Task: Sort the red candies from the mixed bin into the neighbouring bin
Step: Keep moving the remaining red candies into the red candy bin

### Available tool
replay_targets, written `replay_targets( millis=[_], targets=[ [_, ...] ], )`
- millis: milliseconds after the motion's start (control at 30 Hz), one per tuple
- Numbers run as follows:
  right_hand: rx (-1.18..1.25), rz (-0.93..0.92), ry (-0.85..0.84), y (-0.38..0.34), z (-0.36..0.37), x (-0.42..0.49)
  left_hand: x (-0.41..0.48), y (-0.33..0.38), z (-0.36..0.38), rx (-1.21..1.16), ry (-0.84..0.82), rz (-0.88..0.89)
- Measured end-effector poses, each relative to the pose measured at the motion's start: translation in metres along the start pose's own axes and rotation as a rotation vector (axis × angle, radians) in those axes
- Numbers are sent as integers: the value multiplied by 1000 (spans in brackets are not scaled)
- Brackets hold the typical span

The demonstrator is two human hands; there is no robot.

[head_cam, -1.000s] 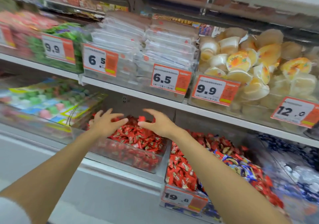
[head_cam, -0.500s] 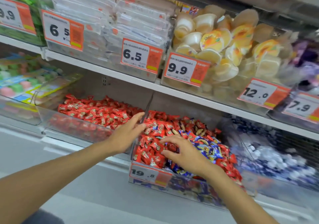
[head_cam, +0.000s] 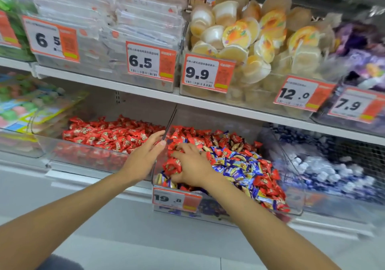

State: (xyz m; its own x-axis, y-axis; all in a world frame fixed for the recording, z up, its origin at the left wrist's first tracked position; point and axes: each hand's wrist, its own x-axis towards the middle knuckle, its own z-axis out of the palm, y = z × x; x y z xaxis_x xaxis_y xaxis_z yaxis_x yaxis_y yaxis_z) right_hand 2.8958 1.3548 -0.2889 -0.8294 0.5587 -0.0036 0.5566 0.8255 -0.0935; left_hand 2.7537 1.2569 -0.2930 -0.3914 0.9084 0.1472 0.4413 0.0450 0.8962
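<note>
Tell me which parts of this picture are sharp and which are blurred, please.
Head view: the white-and-orange paper price tag reading 9.9, the left hand and the right hand on the red wrapped candies are fairly sharp; the pastel packets at the left edge and the white sweets at the right edge are smeared.

Bright, even store light (blurred, warped edges), soft shadows.

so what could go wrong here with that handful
1. The right hand grips a clump of red candies with blue candies right beside it; some could ride along into the red bin.
2. The mixed bin is heaped to its front rim; digging may push candies over.
3. The left hand rests at the divider, in the handful's likely path.
</note>
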Motion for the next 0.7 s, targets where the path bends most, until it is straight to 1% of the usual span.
replay_targets(
  millis=[67, 133, 200, 233, 267, 333, 400, 500, 533, 600, 633, 700],
  targets=[
    [-39, 104, 88, 18, -7, 3, 0, 2, 0, 25, -8, 6],
    [-82, 225, 136, 44, -15, 0, 1, 1, -2, 61, -20, 17],
    [-43, 357, 109, 74, -22, -12, 2, 0, -3, 75, -26, 27],
    [47, 398, 87, 89, -26, -20, 2, 0, -3, 69, -30, 29],
    [180, 409, 77, 102, -30, -30, 2, 2, -4, 62, -33, 27],
    [422, 355, 114, 119, -39, -53, 3, 8, -6, 80, -9, 40],
    [492, 294, 177, 131, -48, -73, 4, 20, -8, 203, 54, 96],
    [536, 275, 199, 141, -53, -94, 4, 49, -3, 394, 107, 244],
    [568, 280, 204, 144, -54, -97, 4, 58, 3, 425, 87, 301],
    [623, 292, 229, 146, -55, -98, 6, 69, 22, 472, -4, 378],
    [642, 298, 236, 145, -56, -97, 8, 69, 33, 497, -62, 394],
    [687, 317, 239, 143, -59, -91, 14, 64, 55, 546, -199, 367]
  ],
)
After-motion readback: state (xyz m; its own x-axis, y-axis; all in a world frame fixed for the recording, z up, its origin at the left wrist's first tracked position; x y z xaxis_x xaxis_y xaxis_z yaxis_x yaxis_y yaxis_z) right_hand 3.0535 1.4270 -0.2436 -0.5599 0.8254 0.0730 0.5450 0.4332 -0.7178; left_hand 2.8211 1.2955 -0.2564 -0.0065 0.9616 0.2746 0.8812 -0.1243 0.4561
